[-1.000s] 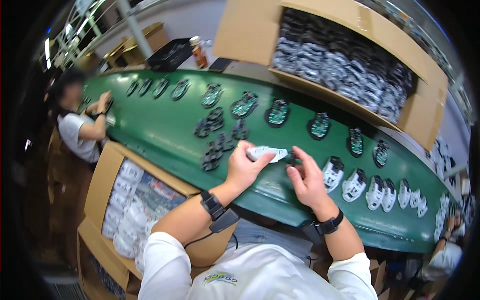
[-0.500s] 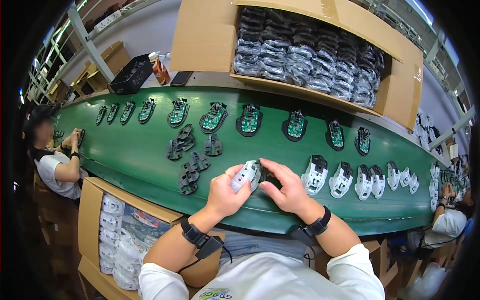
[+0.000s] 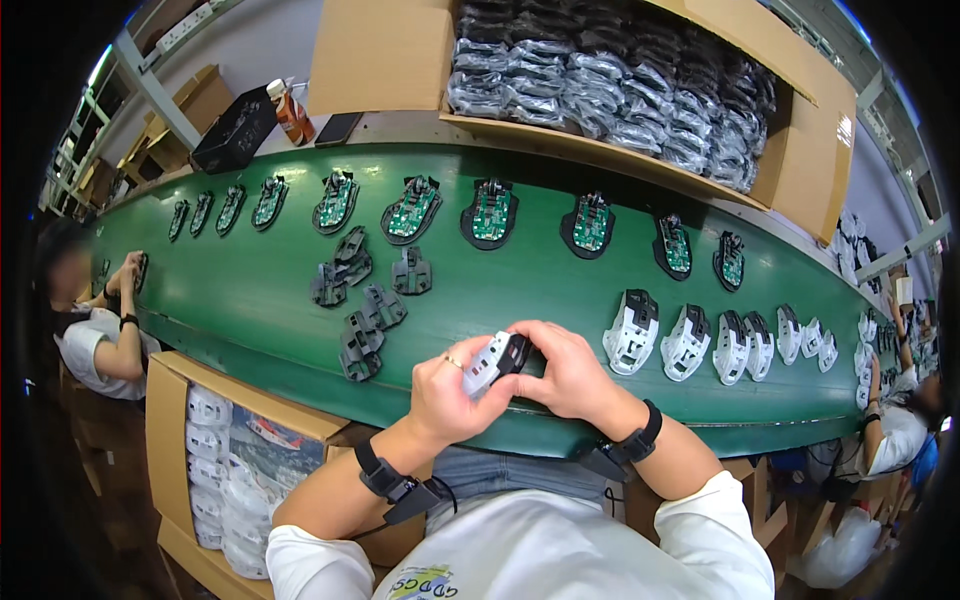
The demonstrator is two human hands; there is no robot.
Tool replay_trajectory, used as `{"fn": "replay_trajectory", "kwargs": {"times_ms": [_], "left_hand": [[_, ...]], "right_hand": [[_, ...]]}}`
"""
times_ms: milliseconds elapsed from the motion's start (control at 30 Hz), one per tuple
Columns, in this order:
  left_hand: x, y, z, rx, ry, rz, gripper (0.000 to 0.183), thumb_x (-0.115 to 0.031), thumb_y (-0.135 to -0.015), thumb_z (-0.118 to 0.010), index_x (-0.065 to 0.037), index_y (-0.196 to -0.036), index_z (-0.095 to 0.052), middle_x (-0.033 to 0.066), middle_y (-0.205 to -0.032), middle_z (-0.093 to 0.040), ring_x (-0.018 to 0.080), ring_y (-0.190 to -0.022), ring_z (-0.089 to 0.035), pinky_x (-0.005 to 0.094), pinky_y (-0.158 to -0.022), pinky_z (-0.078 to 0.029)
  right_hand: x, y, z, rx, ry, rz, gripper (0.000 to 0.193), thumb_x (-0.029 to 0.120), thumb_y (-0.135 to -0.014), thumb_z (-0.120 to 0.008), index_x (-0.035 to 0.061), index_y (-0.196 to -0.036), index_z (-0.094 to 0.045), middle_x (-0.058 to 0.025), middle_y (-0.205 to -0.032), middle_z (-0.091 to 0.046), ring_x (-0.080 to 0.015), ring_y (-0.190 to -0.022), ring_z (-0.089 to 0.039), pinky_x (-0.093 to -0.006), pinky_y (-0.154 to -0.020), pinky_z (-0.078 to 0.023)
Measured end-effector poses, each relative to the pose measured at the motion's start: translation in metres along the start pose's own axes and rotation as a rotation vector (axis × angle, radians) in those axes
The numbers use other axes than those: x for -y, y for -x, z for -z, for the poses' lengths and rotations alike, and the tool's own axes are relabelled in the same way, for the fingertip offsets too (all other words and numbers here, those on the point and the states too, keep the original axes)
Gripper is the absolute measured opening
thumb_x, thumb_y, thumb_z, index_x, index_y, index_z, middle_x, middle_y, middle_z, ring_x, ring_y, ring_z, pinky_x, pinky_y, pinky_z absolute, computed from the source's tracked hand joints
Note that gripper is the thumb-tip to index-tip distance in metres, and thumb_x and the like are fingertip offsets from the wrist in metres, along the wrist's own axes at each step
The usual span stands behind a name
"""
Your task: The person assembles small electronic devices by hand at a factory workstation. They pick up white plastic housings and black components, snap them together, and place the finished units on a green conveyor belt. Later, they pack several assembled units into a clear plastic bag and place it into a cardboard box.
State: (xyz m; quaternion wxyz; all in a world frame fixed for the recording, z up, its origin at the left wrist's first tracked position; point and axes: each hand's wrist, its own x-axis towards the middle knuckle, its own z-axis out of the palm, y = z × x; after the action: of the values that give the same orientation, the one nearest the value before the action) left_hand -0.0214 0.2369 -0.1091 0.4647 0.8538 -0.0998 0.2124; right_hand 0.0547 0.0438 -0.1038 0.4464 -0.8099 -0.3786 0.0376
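Belt: green conveyor belt runs across the workshop from left to right, bending with the lens.
Far row: black bases with green circuit boards lie along the belt's far side, one after another.
Near row: white mouse shells stand in a line at the right, close to the near edge.
Loose parts: dark grey plastic frames lie in a loose cluster left of centre.
Left hand: left hand is curled shut around a white and black mouse, fingers wrapped on its left side.
Right hand: right hand is closed on the same mouse from the right, fingers folded over its black end.
Mouse position: held just above the belt's near edge, between both hands, tilted.
Big box: open cardboard box behind the belt is packed with coiled cables in clear bags.
Low box: cardboard box at lower left holds white shells in plastic bags.
Shelf: brown bottle stands beside a black box.
Other people: one person works at the left, another at the right edge, cut off.
Hard to tell: the mouse's underside is hidden by the fingers.
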Motion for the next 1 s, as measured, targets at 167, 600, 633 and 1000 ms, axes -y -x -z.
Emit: {"fn": "replay_trajectory", "kwargs": {"times_ms": [167,600,633,1000], "left_hand": [[-0.007,-0.016,0.008,0.039,-0.303,-0.196,0.032,-0.014,-0.084,-0.074,0.000,-0.112,-0.067,0.0146,-0.092,-0.069,0.0330,-0.079,-0.066,0.0405,-0.073,-0.053],[0.023,0.010,0.014,-0.031,0.197,0.049,0.023,-0.018,-0.093,-0.069,-0.001,-0.106,-0.062,0.0149,-0.096,-0.063,0.0291,-0.086,-0.058,0.0385,-0.079,-0.048],[0.022,0.003,0.015,-0.011,0.178,0.021,0.026,-0.020,-0.093,-0.070,-0.001,-0.109,-0.062,0.0159,-0.100,-0.063,0.0303,-0.089,-0.059,0.0392,-0.082,-0.048],[0.035,-0.025,0.028,0.218,-0.881,-0.132,0.061,-0.040,-0.086,-0.075,-0.008,-0.135,-0.060,0.0253,-0.149,-0.048,0.0410,-0.142,-0.042,0.0697,-0.117,-0.020]], "right_hand": [[-0.003,-0.001,-0.006,-0.139,0.034,0.164,0.048,0.021,-0.077,-0.087,0.0034,-0.115,-0.066,-0.0143,-0.105,-0.070,-0.0343,-0.095,-0.067,-0.0416,-0.085,-0.055],[0.007,-0.003,-0.003,0.052,-0.324,0.091,0.023,0.013,-0.088,-0.080,0.0024,-0.107,-0.075,-0.0143,-0.099,-0.077,-0.0257,-0.081,-0.076,-0.0326,-0.071,-0.058],[0.004,-0.005,-0.005,-0.034,-0.305,0.103,0.022,0.013,-0.090,-0.079,0.0017,-0.108,-0.075,-0.0141,-0.098,-0.077,-0.0239,-0.081,-0.076,-0.0320,-0.071,-0.058],[-0.009,-0.014,0.038,-0.438,0.432,0.212,0.043,0.000,-0.081,-0.069,-0.0015,-0.124,-0.065,-0.0214,-0.125,-0.067,-0.0393,-0.117,-0.063,-0.0464,-0.102,-0.051]]}}
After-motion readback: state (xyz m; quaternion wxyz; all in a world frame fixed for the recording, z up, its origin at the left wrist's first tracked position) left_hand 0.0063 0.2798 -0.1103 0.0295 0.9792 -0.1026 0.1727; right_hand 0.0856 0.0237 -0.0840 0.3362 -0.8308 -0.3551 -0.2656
